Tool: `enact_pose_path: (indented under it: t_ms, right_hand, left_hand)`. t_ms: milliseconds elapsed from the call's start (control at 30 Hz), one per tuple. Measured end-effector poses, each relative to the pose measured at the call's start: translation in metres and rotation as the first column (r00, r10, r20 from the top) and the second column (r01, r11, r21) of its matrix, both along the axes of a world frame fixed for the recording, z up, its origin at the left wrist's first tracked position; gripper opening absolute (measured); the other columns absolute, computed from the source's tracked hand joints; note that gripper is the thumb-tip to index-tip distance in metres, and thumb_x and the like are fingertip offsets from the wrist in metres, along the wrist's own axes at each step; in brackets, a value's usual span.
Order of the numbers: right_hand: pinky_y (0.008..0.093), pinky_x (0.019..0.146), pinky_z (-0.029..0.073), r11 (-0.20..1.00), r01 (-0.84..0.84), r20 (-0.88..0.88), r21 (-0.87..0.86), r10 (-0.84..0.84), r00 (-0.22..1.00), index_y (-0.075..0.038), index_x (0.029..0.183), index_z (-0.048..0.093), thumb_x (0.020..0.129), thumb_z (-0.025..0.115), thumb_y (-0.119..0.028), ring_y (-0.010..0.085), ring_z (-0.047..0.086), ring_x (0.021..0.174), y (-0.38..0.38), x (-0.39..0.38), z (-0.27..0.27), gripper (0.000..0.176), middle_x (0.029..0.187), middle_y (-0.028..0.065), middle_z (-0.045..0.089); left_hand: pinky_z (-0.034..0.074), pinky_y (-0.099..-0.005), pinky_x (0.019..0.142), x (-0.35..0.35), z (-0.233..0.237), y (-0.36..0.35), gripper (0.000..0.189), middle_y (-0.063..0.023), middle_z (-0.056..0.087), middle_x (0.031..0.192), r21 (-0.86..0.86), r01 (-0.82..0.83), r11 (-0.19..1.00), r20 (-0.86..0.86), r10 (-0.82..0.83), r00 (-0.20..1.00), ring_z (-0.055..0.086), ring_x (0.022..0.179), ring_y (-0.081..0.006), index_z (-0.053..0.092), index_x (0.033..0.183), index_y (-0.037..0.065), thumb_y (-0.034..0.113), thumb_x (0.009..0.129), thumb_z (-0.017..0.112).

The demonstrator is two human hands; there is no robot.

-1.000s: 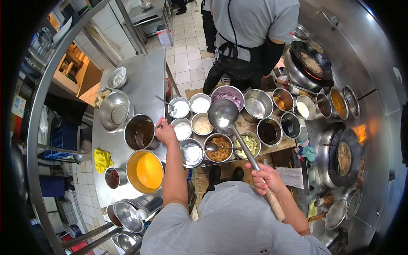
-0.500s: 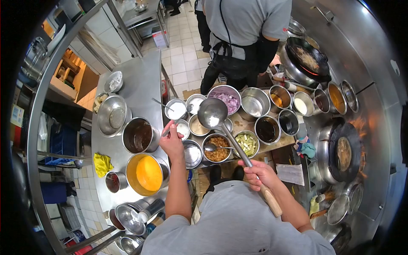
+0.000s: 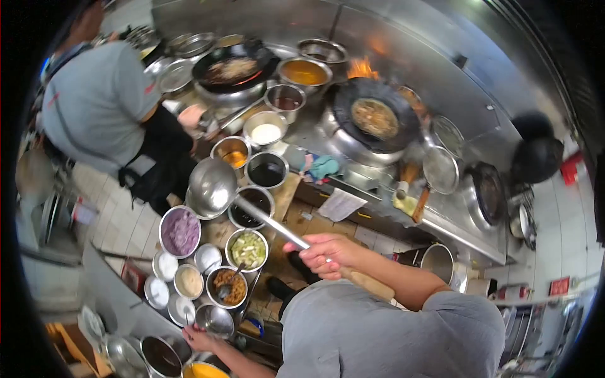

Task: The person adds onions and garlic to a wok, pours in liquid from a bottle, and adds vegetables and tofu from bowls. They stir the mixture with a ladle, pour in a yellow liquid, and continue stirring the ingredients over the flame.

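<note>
A large steel ladle (image 3: 213, 184) with a wooden-ended handle is held in my right hand (image 3: 326, 253), its bowl over the pots near the purple onions (image 3: 181, 232). My left hand (image 3: 198, 338) is low on the left, beside a small steel bowl (image 3: 215, 320) and the pot of dark sauce (image 3: 161, 356); its fingers are closed around a thin spoon handle by a white-filled container (image 3: 181, 310). Nearby stand a pot of brown cubes with a spoon (image 3: 227, 286) and one of chopped green vegetable (image 3: 247, 250).
A co-worker (image 3: 101, 104) stands at the upper left, near a wok (image 3: 232, 69). Flames rise behind another wok (image 3: 375, 118) on the stove. Strainers (image 3: 440, 169) and a cloth (image 3: 322, 166) lie along the stove edge. A yellow-filled pot (image 3: 205, 370) is at the bottom.
The view has turned right toward the stove. My right hand still holds the ladle, and my left hand remains by the small containers, now low in the view.
</note>
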State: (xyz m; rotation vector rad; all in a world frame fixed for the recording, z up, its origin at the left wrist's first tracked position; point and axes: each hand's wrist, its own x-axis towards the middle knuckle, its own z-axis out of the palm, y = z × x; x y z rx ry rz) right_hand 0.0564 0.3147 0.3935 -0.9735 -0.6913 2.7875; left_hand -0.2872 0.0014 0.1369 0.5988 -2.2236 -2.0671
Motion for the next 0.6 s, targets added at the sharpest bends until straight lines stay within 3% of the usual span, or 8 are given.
enact_pose_path:
  t_ms: [100,200,300,333,400,533,567,600]
  right_hand:
    - [0.0245,0.035,0.031,0.960,0.259,0.035,0.111,-0.264,0.964,-0.008,0.140,0.050,0.100,0.054,-0.009,0.0032,0.037,0.042,0.018,0.053,0.028,0.041,0.065,-0.0055,0.041]
    - [0.0280,0.035,0.035,0.804,0.465,0.120,0.370,-0.538,0.834,-0.009,0.136,0.055,0.098,0.057,-0.013,0.0072,0.039,0.040,0.053,0.113,0.029,0.038,0.064,-0.0044,0.045]
    - [0.0311,0.035,0.036,0.654,0.500,0.207,0.567,-0.701,0.682,-0.007,0.120,0.056,0.097,0.061,-0.014,0.0095,0.042,0.039,0.111,0.173,0.022,0.025,0.062,-0.0027,0.048]
    - [0.0306,0.034,0.035,0.616,0.447,0.253,0.649,-0.729,0.637,-0.009,0.116,0.056,0.098,0.059,-0.014,0.0089,0.042,0.039,0.136,0.195,0.013,0.020,0.061,-0.0030,0.047]
    - [0.0307,0.035,0.035,0.560,0.329,0.327,0.761,-0.768,0.550,-0.009,0.111,0.055,0.099,0.056,-0.015,0.0090,0.042,0.040,0.188,0.237,-0.004,0.013,0.060,-0.0028,0.047]
    - [0.0327,0.038,0.040,0.426,0.001,0.385,0.905,-0.818,0.426,-0.007,0.107,0.054,0.100,0.054,-0.019,0.0121,0.046,0.041,0.300,0.313,-0.055,0.014,0.059,-0.0006,0.048]
    - [0.0332,0.039,0.041,0.373,-0.102,0.382,0.922,-0.832,0.402,-0.006,0.106,0.054,0.101,0.054,-0.020,0.0130,0.047,0.042,0.328,0.333,-0.083,0.015,0.059,-0.0001,0.049]
    - [0.0354,0.046,0.046,0.310,-0.200,0.363,0.930,-0.863,0.352,-0.004,0.108,0.055,0.100,0.055,-0.022,0.0177,0.053,0.046,0.353,0.350,-0.113,0.020,0.066,0.0051,0.055]
  left_hand:
    - [0.042,-0.0253,0.055,0.005,0.003,-0.002,0.041,-0.0064,0.065,0.087,-0.063,0.072,0.995,0.016,-0.072,0.997,0.059,0.070,-0.0128,0.059,0.125,0.000,0.024,0.093,0.068]
    - [0.043,-0.0274,0.055,0.018,0.019,0.009,0.060,-0.0107,0.068,0.097,-0.107,-0.030,0.994,0.035,0.034,0.999,0.062,0.072,-0.0159,0.045,0.146,0.004,0.022,0.095,0.070]
    - [0.045,-0.0280,0.054,0.025,0.024,0.008,0.069,-0.0131,0.069,0.099,-0.233,-0.032,0.972,0.028,0.040,0.999,0.065,0.077,-0.0181,0.039,0.148,0.000,0.023,0.092,0.072]
    - [0.047,-0.0287,0.055,0.029,0.021,0.005,0.075,-0.0138,0.069,0.099,-0.294,-0.029,0.955,0.011,0.034,0.999,0.067,0.081,-0.0192,0.035,0.150,-0.003,0.025,0.091,0.073]
    - [0.050,-0.0335,0.063,0.039,0.025,0.006,0.070,-0.0163,0.067,0.109,-0.370,-0.032,0.929,0.001,0.035,0.999,0.068,0.091,-0.0247,0.040,0.144,-0.003,0.026,0.091,0.074]
    - [0.051,-0.0496,0.089,0.052,-0.013,-0.002,0.067,-0.0189,0.059,0.128,-0.457,-0.327,0.827,-0.418,0.125,0.900,0.060,0.108,-0.0355,0.049,0.137,0.004,0.036,0.087,0.080]
    - [0.052,-0.0459,0.087,0.071,-0.008,0.010,0.063,-0.0181,0.064,0.119,-0.314,-0.346,0.884,-0.489,0.161,0.857,0.063,0.102,-0.0325,0.051,0.133,0.002,0.034,0.088,0.081]
    - [0.051,-0.0406,0.076,0.091,-0.006,0.027,0.061,-0.0166,0.065,0.115,-0.369,-0.276,0.887,-0.459,0.084,0.884,0.064,0.095,-0.0286,0.049,0.135,0.001,0.030,0.089,0.077]
